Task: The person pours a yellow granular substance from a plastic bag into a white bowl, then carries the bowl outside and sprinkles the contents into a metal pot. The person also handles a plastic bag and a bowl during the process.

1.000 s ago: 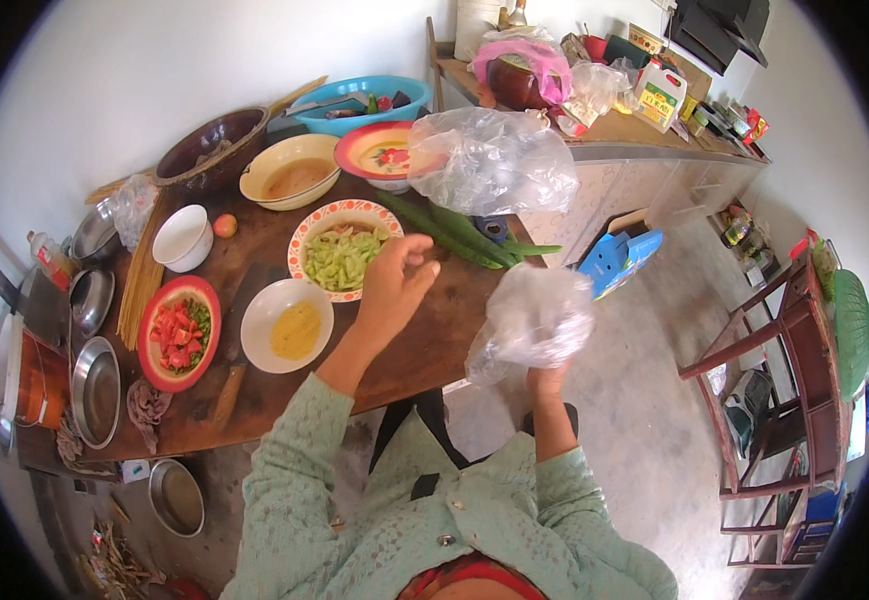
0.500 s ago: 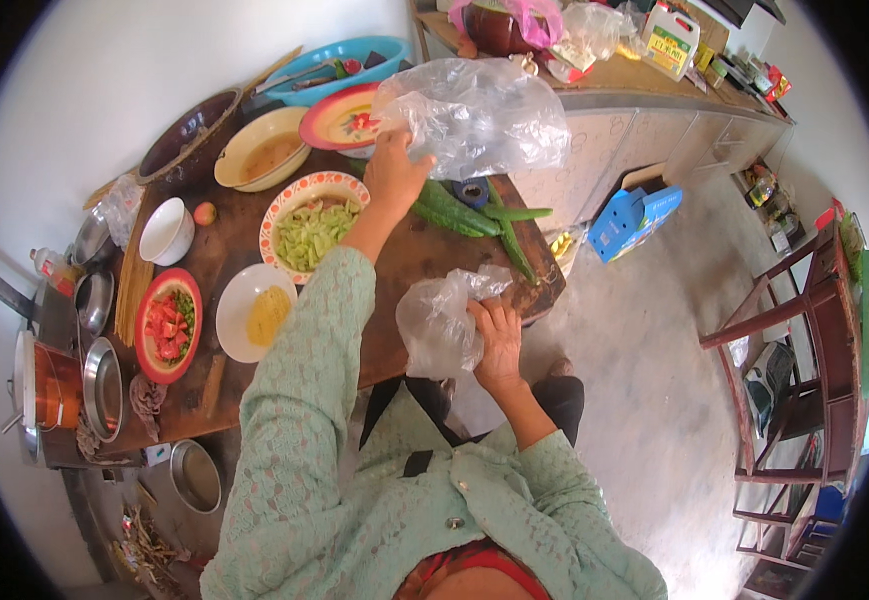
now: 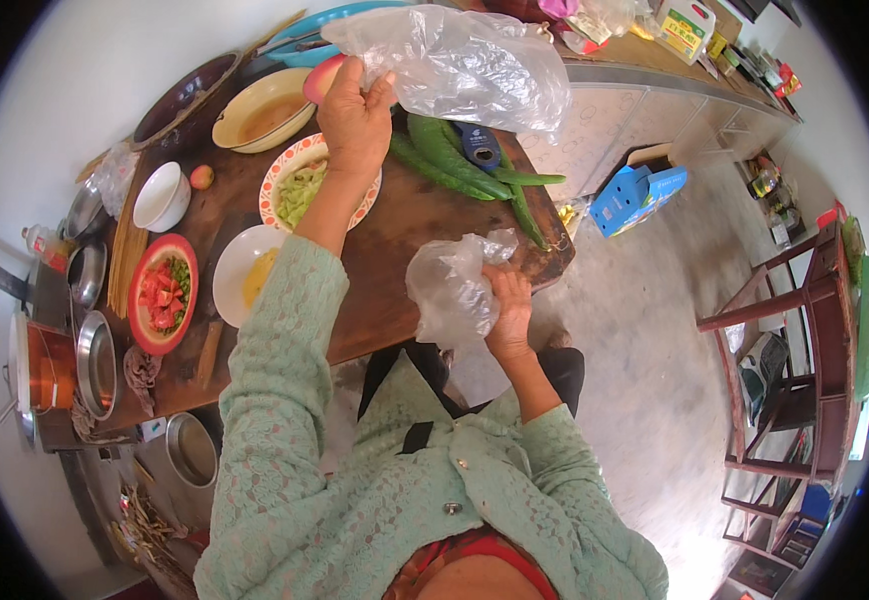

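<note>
Up at the far side of the wooden table [image 3: 385,290], my left hand [image 3: 355,125] is closed on the edge of a large clear plastic bag [image 3: 465,60]. The bag hangs puffed out to the right. Lower down, near the table's front edge, my right hand [image 3: 510,310] grips a smaller, crumpled clear plastic bag [image 3: 445,285]. Between the hands lie long green cucumbers [image 3: 445,165] and thinner green pods [image 3: 530,220], with a dark blue object [image 3: 479,146] on them. A patterned bowl of chopped green vegetable [image 3: 300,190] is partly hidden by my left forearm.
On the left stand a white bowl with yellow food [image 3: 245,270], a red-rimmed plate of cut tomato [image 3: 163,300], a white bowl [image 3: 163,197] and a cream basin [image 3: 265,110]. A blue carton [image 3: 635,200] sits on the floor; a wooden rack [image 3: 825,330] stands far right.
My left hand has lifted up and leftward with the large bag, which now stretches out longer. My right hand still holds the small bag. The whole view has shifted slightly.
</note>
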Tool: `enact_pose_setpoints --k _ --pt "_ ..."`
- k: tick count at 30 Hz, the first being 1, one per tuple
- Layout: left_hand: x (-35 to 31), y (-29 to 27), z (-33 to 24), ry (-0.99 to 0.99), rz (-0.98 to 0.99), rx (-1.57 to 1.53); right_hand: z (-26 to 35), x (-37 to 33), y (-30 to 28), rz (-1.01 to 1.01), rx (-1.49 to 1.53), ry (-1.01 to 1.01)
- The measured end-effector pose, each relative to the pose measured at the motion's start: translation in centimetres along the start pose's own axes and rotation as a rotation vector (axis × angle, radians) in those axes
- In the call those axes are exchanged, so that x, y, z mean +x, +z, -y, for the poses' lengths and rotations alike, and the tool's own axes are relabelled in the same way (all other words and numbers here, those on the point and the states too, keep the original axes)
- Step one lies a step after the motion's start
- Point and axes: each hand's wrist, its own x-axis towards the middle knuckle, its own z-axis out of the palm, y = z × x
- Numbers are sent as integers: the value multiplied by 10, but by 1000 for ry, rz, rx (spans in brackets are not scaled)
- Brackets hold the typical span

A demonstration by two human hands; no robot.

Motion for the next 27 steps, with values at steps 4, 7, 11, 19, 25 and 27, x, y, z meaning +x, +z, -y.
enact_pose_setpoints --k 4,7,11,19,25,27 --pt "-15 -35 -45 128 -77 65 -22 -14 -17 14 285 115" --pt "-31 -54 -69 321 -111 179 -22 -15 -53 -126 607 359" --pt "-52 -57 -85 498 -100 299 -24 27 -107 -384 761 400" --pt "-80 -22 -105 581 -34 270 -1 116 -152 -441 661 144" --pt "-100 -12 -127 255 -37 -301 21 121 -126 -312 471 65" --pt "-107 -8 -119 226 -6 -399 25 116 -128 -298 412 39"
